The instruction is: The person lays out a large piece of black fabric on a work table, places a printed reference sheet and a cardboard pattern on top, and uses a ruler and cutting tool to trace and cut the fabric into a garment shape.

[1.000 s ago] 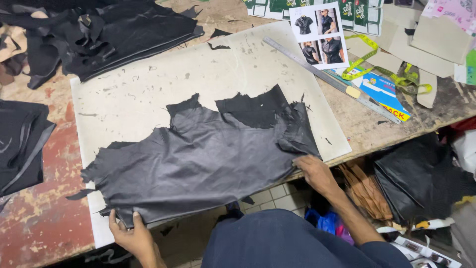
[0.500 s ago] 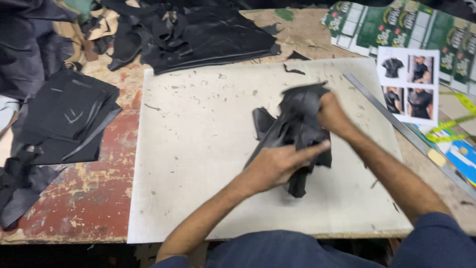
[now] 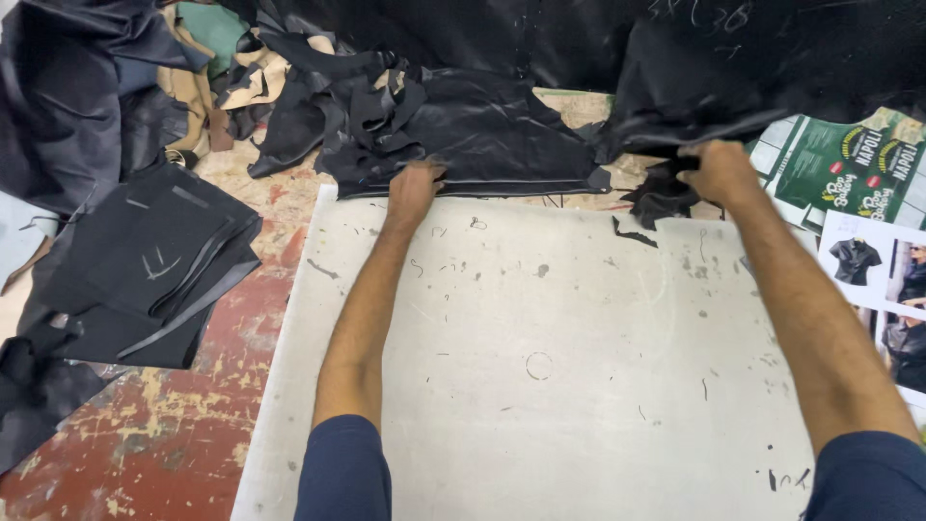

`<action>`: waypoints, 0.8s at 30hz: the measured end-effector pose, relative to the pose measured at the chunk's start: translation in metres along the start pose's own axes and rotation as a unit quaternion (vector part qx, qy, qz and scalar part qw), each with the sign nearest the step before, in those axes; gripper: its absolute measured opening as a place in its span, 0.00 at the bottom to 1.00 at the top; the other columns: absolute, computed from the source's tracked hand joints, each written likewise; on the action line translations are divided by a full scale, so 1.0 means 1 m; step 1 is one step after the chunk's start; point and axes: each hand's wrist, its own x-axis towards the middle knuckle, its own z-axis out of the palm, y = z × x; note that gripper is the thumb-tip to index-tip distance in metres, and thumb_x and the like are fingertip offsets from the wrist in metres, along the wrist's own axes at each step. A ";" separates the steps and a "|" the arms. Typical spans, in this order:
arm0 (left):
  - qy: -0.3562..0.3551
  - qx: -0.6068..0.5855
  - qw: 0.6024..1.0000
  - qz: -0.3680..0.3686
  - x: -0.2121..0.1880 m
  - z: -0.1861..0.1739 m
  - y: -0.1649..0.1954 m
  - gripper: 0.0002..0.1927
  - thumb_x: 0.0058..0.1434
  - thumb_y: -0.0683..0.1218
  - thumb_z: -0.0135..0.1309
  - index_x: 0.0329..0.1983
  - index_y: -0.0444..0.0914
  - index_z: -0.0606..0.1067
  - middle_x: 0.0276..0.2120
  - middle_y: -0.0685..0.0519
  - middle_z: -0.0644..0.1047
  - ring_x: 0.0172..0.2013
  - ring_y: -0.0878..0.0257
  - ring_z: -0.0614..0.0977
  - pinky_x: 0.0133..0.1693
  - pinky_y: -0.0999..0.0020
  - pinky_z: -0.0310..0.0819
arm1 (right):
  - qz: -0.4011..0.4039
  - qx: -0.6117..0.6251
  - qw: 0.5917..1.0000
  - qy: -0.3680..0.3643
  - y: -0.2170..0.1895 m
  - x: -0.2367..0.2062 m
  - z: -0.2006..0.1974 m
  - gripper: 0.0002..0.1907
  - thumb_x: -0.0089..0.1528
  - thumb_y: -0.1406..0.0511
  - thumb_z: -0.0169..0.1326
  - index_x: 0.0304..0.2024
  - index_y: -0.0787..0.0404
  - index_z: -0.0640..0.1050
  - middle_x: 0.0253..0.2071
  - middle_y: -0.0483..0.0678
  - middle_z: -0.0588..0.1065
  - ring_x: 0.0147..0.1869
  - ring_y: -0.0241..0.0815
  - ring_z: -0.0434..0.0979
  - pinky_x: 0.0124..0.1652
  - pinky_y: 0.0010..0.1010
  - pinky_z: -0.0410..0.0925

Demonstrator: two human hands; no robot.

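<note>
Left hand (image 3: 415, 188) curled, fingers gripping the near edge of a large black leather hide (image 3: 482, 135) lying across the far end of the pale scuffed cutting board (image 3: 540, 386). Right hand (image 3: 719, 169) closed, pinching a crumpled black fold of that hide at the board's far right corner. Stack of cut black leather panels (image 3: 145, 260) on the worn red table (image 3: 145, 444), left of board. Green printed cartons (image 3: 849, 169) at right.
</note>
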 end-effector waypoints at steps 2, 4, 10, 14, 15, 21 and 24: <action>-0.037 0.026 0.998 0.041 0.002 0.006 -0.014 0.12 0.54 0.40 0.60 0.43 0.37 0.83 0.50 0.46 0.81 0.50 0.49 0.80 0.49 0.57 0.75 | 0.007 -0.063 0.992 0.105 -0.024 -0.011 0.032 0.16 0.61 0.65 0.65 0.51 0.60 0.83 0.51 0.60 0.77 0.55 0.61 0.78 0.53 0.49 0.72; -0.054 0.076 0.989 0.113 0.011 0.007 -0.024 0.09 0.60 0.38 0.57 0.42 0.36 0.82 0.51 0.47 0.81 0.52 0.51 0.80 0.52 0.59 0.75 | -0.057 -0.188 0.969 0.152 -0.053 -0.016 0.053 0.24 0.51 0.69 0.65 0.52 0.64 0.81 0.54 0.55 0.77 0.58 0.56 0.76 0.50 0.46 0.71; 0.136 0.158 0.963 0.172 0.023 -0.024 0.023 0.09 0.55 0.37 0.51 0.37 0.40 0.78 0.36 0.55 0.78 0.44 0.58 0.80 0.49 0.57 0.77 | -0.263 0.032 0.960 0.084 -0.146 -0.016 0.066 0.45 0.53 0.61 0.64 0.70 0.68 0.63 0.72 0.62 0.60 0.73 0.57 0.60 0.67 0.48 0.58; 0.076 0.121 0.961 0.237 -0.017 -0.052 0.078 0.07 0.63 0.41 0.55 0.43 0.37 0.76 0.32 0.51 0.73 0.35 0.60 0.77 0.34 0.65 0.72 | -0.283 0.075 0.945 0.146 -0.173 -0.030 0.062 0.34 0.56 0.65 0.59 0.64 0.71 0.70 0.65 0.62 0.69 0.68 0.57 0.69 0.66 0.50 0.61; 0.078 0.145 0.948 0.271 -0.038 -0.061 0.086 0.06 0.64 0.43 0.56 0.43 0.37 0.75 0.29 0.53 0.72 0.31 0.62 0.77 0.31 0.66 0.71 | -0.280 0.086 0.947 0.131 -0.172 -0.041 0.059 0.27 0.59 0.71 0.54 0.63 0.67 0.73 0.65 0.58 0.72 0.68 0.53 0.72 0.68 0.45 0.64; -0.135 0.225 0.933 0.245 -0.192 -0.129 0.094 0.10 0.54 0.41 0.56 0.41 0.37 0.78 0.34 0.53 0.78 0.30 0.64 0.79 0.30 0.69 0.73 | -0.345 -0.048 0.937 0.008 -0.152 -0.199 0.050 0.24 0.56 0.74 0.52 0.55 0.70 0.76 0.57 0.59 0.77 0.55 0.52 0.81 0.47 0.35 0.75; -0.141 0.170 0.958 0.182 -0.274 -0.151 0.106 0.18 0.52 0.41 0.55 0.47 0.33 0.79 0.39 0.48 0.80 0.38 0.57 0.82 0.40 0.63 0.76 | -0.328 -0.103 0.935 -0.081 -0.146 -0.301 0.051 0.27 0.54 0.72 0.52 0.57 0.71 0.74 0.59 0.57 0.75 0.51 0.49 0.80 0.50 0.36 0.74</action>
